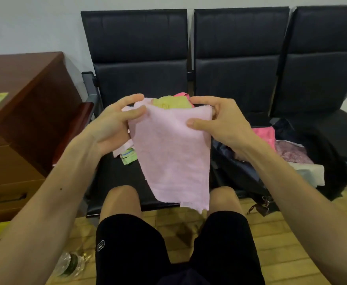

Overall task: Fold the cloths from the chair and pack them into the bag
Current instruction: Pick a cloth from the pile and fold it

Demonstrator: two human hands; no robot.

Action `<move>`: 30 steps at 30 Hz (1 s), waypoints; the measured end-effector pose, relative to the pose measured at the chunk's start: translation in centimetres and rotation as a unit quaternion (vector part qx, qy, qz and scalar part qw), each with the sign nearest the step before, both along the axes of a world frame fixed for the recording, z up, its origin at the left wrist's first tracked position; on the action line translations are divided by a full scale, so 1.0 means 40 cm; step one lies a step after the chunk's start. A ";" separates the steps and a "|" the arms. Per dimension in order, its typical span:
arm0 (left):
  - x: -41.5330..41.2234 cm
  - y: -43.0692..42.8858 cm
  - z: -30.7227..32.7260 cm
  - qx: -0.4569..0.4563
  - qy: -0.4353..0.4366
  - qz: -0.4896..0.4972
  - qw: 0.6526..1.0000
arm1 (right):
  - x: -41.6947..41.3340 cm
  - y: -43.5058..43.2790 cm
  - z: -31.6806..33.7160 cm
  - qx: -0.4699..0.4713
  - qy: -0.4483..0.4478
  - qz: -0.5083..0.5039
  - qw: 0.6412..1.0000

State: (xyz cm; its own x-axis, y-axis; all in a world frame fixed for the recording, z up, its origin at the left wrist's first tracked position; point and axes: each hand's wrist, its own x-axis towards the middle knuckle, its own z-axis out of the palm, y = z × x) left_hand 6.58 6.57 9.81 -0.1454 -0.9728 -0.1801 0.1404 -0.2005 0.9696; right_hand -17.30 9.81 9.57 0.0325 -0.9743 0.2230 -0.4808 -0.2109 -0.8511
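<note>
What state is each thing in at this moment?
light pink cloth, held up, hanging loose over the seat.
left grip, pinching its top left corner.
right grip, pinching its top right corner.
yellow cloth, lying on the seat, unpacked.
bag, open, bright pink cloth inside.

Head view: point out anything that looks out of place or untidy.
A crumpled clear plastic item, perhaps a crushed bottle, lies on the floor by the person's left leg, like litter. The dark bag lies open across the seats on the right, with a strap clip hanging off the seat edge. Nothing looks damaged.
</note>
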 end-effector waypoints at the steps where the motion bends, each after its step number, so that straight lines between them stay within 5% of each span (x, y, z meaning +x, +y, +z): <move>1: -0.002 0.003 0.011 -0.022 -0.011 -0.021 0.999 | -0.003 -0.001 0.007 -0.012 0.013 -0.006 1.000; 7: 0.002 -0.016 0.017 -0.096 -0.226 -0.040 0.969 | -0.026 -0.007 0.010 -0.065 0.107 -0.008 0.992; 12: 0.002 -0.035 -0.021 -0.154 -0.311 -0.011 0.938 | -0.033 -0.013 0.000 -0.068 0.212 -0.010 0.975; 24: -0.041 -0.005 -0.073 -0.370 -0.403 0.142 0.825 | -0.044 -0.017 0.023 -0.040 0.342 -0.080 0.935; 30: -0.051 0.011 -0.080 -0.351 -0.395 0.138 0.838 | -0.056 -0.012 0.002 -0.007 0.348 -0.066 0.935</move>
State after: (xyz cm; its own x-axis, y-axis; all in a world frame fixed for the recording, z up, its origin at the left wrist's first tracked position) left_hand 4.55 7.01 6.63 -0.0037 -0.8562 0.5166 -0.6536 0.3931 0.6468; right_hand -19.53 9.31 9.65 0.0535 -0.9773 0.2052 -0.9400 -0.1186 -0.3199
